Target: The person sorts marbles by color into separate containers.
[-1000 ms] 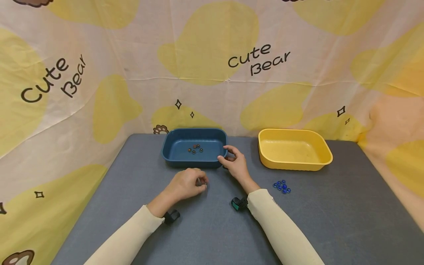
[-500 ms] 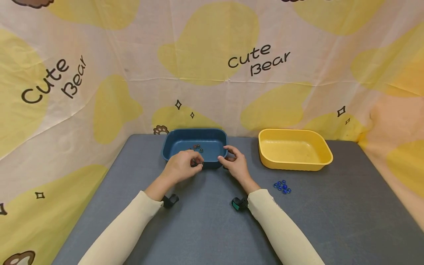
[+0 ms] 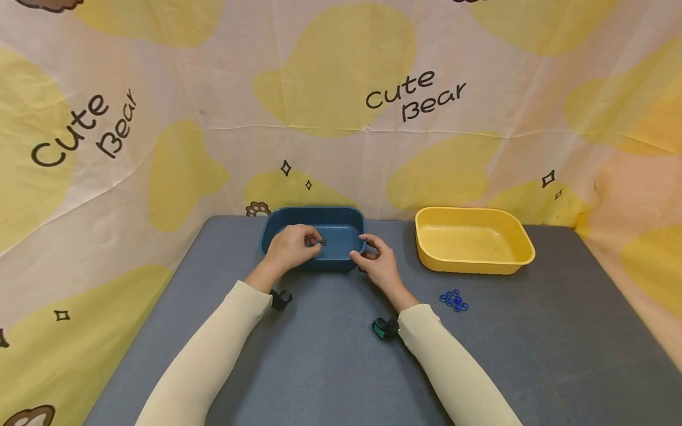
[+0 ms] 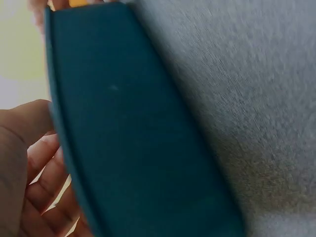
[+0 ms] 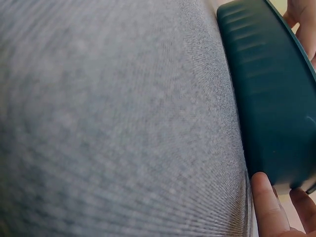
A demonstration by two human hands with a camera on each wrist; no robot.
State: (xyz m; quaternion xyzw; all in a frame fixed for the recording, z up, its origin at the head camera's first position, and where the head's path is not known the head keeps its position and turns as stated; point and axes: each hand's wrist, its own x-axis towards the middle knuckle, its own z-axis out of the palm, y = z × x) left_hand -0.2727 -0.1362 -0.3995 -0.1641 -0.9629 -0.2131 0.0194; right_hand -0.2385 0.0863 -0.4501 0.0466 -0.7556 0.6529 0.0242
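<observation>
Over the left part of the blue tray (image 3: 341, 264), the left hand (image 3: 290, 247) has its fingers curled and its thumb close to the fingertips, around a small dark bead that is mostly hidden. One brownish bead (image 3: 323, 242) shows beside those fingertips; others in the tray are covered by the hand. In the left wrist view the left hand (image 4: 37, 168) is behind the tray's wall (image 4: 133, 128). The right hand (image 3: 379, 266) grips the tray's right end, thumb at the front corner. Fingers (image 5: 269, 210) touch the tray's wall (image 5: 276, 98) in the right wrist view.
A yellow tray (image 3: 474, 266) stands to the right of the blue one. Several blue glass beads (image 3: 457, 300) lie in a cluster on the grey table (image 3: 330, 355) in front of it. A patterned cloth (image 3: 335, 71) hangs behind the table.
From the table in front of the blue tray, the left hand has moved away from the camera and over the tray. The right hand keeps its place at the tray's end.
</observation>
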